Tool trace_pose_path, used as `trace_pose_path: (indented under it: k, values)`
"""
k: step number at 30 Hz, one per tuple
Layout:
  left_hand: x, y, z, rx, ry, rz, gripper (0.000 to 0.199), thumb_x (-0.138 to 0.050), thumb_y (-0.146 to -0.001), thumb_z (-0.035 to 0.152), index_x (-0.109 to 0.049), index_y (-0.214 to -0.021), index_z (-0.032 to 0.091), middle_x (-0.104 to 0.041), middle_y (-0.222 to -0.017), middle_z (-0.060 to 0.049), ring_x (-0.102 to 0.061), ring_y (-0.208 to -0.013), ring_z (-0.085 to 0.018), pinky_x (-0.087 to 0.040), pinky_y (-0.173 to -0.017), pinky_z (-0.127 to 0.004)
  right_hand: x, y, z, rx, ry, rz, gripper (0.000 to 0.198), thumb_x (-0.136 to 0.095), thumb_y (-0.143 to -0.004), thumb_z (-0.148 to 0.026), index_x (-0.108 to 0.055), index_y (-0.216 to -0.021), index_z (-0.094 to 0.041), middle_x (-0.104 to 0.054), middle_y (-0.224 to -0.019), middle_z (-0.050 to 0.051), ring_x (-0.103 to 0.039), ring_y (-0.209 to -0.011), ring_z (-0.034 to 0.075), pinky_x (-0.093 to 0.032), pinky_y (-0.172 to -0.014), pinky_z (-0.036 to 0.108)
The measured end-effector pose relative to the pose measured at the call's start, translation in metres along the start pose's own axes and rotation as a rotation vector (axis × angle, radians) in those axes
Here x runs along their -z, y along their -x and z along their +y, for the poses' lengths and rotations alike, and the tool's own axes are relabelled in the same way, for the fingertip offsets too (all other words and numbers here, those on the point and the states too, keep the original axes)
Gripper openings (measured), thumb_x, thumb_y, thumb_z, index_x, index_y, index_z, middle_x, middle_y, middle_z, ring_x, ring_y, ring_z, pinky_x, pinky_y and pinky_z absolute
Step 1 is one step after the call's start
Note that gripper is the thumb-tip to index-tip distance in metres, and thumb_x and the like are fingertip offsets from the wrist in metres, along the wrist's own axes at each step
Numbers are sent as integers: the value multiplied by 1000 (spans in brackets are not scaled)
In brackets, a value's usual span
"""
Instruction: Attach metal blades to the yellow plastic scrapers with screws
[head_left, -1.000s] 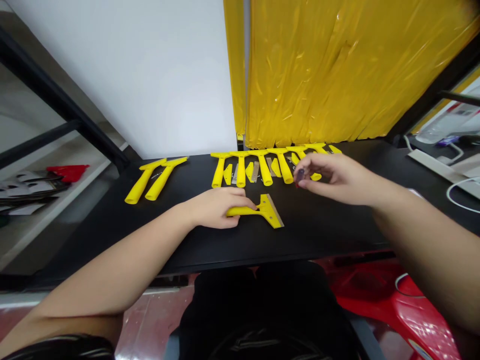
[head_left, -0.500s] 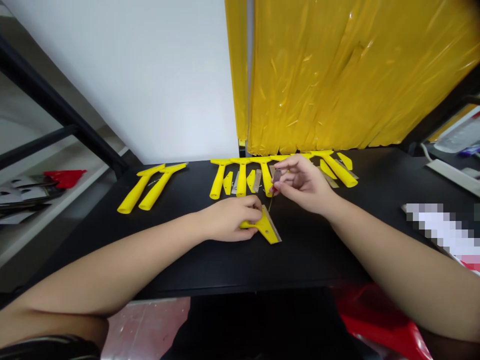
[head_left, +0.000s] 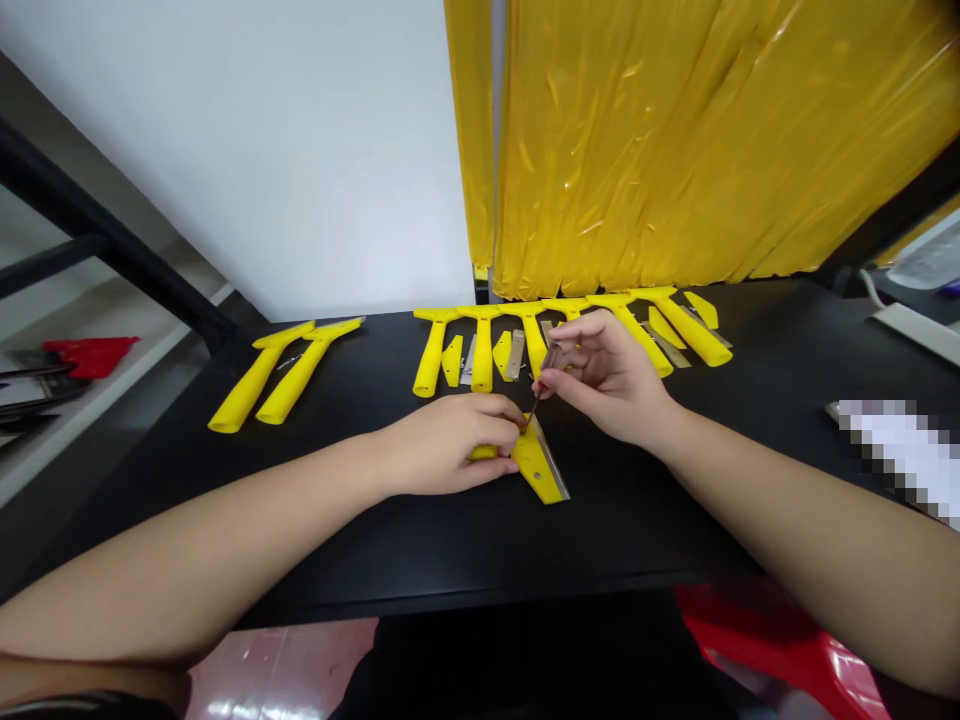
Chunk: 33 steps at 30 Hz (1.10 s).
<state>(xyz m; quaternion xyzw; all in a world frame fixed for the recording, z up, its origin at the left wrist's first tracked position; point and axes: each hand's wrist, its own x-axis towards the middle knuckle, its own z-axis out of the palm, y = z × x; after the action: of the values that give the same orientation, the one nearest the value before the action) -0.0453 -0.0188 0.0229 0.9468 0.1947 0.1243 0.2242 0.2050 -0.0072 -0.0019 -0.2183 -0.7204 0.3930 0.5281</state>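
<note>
My left hand [head_left: 469,440] is closed round the handle of a yellow scraper [head_left: 538,468], its head turned to the right with a metal blade along the edge. One screw shows on the head; the part under my fingertips is hidden. In my right hand [head_left: 611,375] is a small screwdriver [head_left: 546,372], pinched between thumb and fingers. The screwdriver slants down, its tip at the scraper head beside my left fingertips. Whether the tip sits in a screw is too small to tell.
Several yellow scraper handles [head_left: 430,360] lie along the back of the black table [head_left: 420,550], with loose yellow plates [head_left: 452,360] and metal blades [head_left: 514,355] between them. Two more scrapers [head_left: 307,375] lie at the left. A white strip [head_left: 919,333] is at the right.
The screwdriver has come down and left, so its tip now meets the scraper head near my left fingers. My left hand keeps its hold on the scraper. The view has shifted slightly.
</note>
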Motion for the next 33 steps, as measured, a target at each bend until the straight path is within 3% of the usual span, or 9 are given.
trace_pose_path:
  k: [11,16,21,26,33]
  values:
    - [-4,-3,-4,-12,22,18,21,-68,-100,30,-67,-82,20,-73,-121,-10,-72,-109,-25,-58,-93,-38,-5,1,-2,-16,50,7,30,-75,-98,-32,-54,-121,-31,-63,-93,-1,-73,-78,18,-65,-68,36]
    - [-3,-5,-4,19,-2,3,13,-71,-99,32,-66,-93,21,-75,-111,-7,-72,-103,-24,-56,-90,-37,-13,-4,-5,48,76,124,25,-81,-92,-36,-59,-101,-28,-61,-92,-1,-68,-75,15,-62,-66,33]
    - [-4,-5,-6,69,-10,21,19,-77,-94,34,-64,-101,22,-76,-110,-5,-72,-102,-25,-54,-92,-38,-17,-9,-11,-46,-32,103,33,-84,-89,-47,-58,-93,-26,-62,-82,-2,-71,-72,15,-63,-68,32]
    - [-5,-3,-8,126,-3,16,26,-79,-93,37,-65,-109,23,-76,-115,-5,-72,-103,-26,-55,-91,-39,-11,-11,-10,-35,-168,59,28,-85,-90,-36,-60,-94,-24,-65,-82,-4,-76,-72,14,-65,-71,30]
    - [-4,-5,-8,21,-16,26,20,-75,-96,35,-67,-107,20,-75,-107,-6,-71,-100,-24,-54,-91,-37,-8,-15,-4,-135,-317,52,31,-90,-85,-36,-64,-92,-21,-74,-81,-3,-81,-73,17,-68,-71,28]
